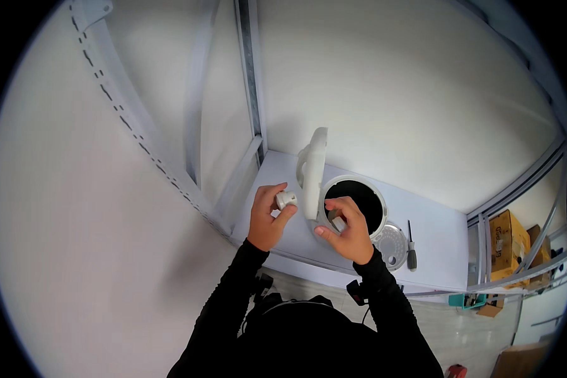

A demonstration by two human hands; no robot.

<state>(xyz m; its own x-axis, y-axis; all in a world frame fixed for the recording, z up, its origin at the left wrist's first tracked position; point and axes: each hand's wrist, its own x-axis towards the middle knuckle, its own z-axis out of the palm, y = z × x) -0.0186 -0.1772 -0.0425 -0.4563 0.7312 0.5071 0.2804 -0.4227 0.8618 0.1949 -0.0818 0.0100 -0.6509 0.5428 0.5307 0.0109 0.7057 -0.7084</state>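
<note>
My left hand (266,218) grips a small white cylindrical part (286,200) between thumb and fingers, just left of the raised lid. My right hand (354,234) is curled over the near rim of a white round cooker (354,179) with a dark inside. A small whitish piece (339,224) shows between its thumb and fingers; its kind and whether it is loose cannot be made out. The cooker's white lid (314,179) stands upright at its left side. Beside the cooker lies a perforated metal disc (392,244), with a grey-handled screwdriver (412,257) to its right.
Everything stands on a white tabletop (444,233) against a pale wall. Metal frame posts (252,75) rise at the back left. Cardboard boxes (508,247) sit beyond the right end, and a teal bin (465,300) is on the floor below.
</note>
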